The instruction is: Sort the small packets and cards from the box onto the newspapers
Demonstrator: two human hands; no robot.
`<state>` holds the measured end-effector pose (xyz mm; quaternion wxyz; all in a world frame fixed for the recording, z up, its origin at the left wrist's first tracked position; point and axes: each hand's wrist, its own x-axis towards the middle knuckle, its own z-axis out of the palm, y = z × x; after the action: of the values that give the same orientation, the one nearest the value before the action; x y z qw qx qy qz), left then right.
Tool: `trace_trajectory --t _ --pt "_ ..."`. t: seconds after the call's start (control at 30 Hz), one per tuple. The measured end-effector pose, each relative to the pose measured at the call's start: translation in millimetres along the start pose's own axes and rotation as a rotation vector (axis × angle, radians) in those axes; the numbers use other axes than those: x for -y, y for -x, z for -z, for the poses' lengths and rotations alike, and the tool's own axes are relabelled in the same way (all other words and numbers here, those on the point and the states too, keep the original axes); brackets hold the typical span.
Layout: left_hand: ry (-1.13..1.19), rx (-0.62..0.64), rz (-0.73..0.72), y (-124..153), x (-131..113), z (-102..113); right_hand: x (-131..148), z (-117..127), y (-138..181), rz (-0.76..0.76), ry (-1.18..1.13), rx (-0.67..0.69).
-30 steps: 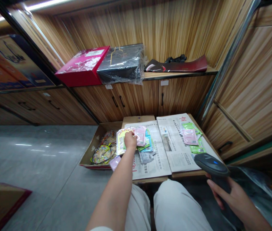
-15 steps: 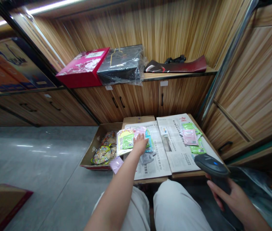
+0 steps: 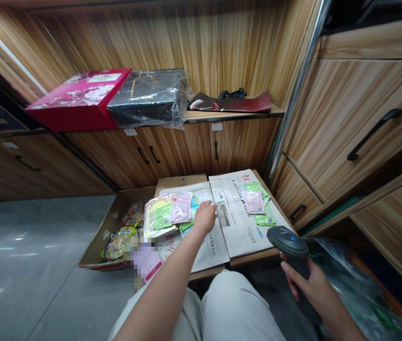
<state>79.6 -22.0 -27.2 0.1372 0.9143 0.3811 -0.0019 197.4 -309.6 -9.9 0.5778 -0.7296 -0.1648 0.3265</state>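
My left hand (image 3: 205, 216) reaches forward and rests on a pile of small flat packets (image 3: 167, 214), green, pink and yellow, lying on the left newspaper sheet (image 3: 208, 246); its fingers curl down onto the packets at the pile's right edge. My right hand (image 3: 309, 286) grips a dark handheld barcode scanner (image 3: 288, 240) with a blue light, held low at the right, near the front edge of the newspaper-covered boxes. A second, smaller group of green and pink packets (image 3: 257, 202) lies on the right newspaper sheet (image 3: 238, 222).
An open cardboard box (image 3: 97, 241) of bagged goods sits on the floor at left. Above, a shelf holds a red gift box (image 3: 76, 99), a plastic-wrapped dark box (image 3: 147, 97) and a dark red flat case (image 3: 232, 100). Wooden cabinets surround; my knees (image 3: 229, 308) are below.
My left hand slid from the left part of the packet pile to its right edge. The view shifted right and down; the scanner hand stayed roughly where it was.
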Motion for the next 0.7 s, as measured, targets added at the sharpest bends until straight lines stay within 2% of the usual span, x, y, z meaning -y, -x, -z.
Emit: trace_trajectory --t 0.17,0.33,0.53,0.7 --pt "0.199 0.054 -0.028 -25.4 -44.2 -40.6 -1.1 13.5 -8.9 -0.037 -0.034 -0.061" --pt "0.436 0.073 0.207 -68.2 -90.4 -74.4 -4.8 29.4 -17.6 -0.044 -0.019 -0.093" --pt "0.398 0.037 0.553 -98.8 -133.2 -82.9 -18.5 40.9 -26.3 -0.081 -0.046 -0.107" --pt "0.443 0.028 0.632 -101.6 -130.2 -85.8 -20.7 39.7 -26.2 -0.103 -0.053 -0.109"
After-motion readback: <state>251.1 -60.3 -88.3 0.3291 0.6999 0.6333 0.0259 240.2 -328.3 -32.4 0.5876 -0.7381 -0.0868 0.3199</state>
